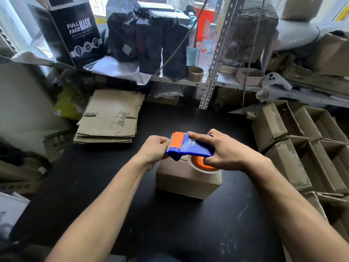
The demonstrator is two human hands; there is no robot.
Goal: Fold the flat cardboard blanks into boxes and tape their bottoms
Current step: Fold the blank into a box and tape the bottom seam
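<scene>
Just beneath right grip (pixel 222 150), tape dispenser (pixel 188 146) over box (pixel 185 182).

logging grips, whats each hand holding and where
Right hand grips the tape dispenser by its blue body; left hand pinches at its orange cutter end.

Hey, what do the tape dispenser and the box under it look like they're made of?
Tape dispenser: likely moulded plastic, smooth blue and orange surfaces with a slight sheen. Box: plain brown cardboard, matte, with folded edges; it seems to match the flat blanks stacked behind.
</scene>
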